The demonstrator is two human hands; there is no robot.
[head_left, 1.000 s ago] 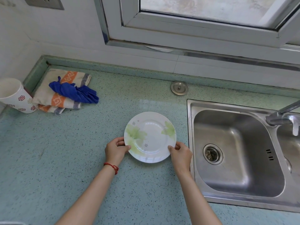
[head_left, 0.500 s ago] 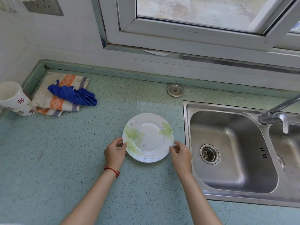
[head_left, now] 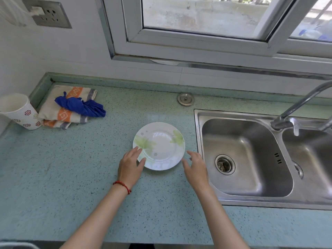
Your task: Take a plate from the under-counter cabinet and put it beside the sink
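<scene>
I see the plate [head_left: 159,146] lying flat on the speckled counter [head_left: 71,168] just left of the sink [head_left: 242,159], so I judge the placing step is all but done. My right hand [head_left: 195,167] hangs spread and empty between plate and sink, clear of the rim, while my left hand [head_left: 131,164] is slack-fingered, with fingertips overlapping the plate's far-from-sink edge, gripping nothing. Next, I reckon, just lift both hands straight away from the plate without nudging it toward the sink.

The speckled green countertop [head_left: 71,173] carries a plate [head_left: 161,148], a patterned cup [head_left: 17,110] and a folded towel [head_left: 59,112].
</scene>
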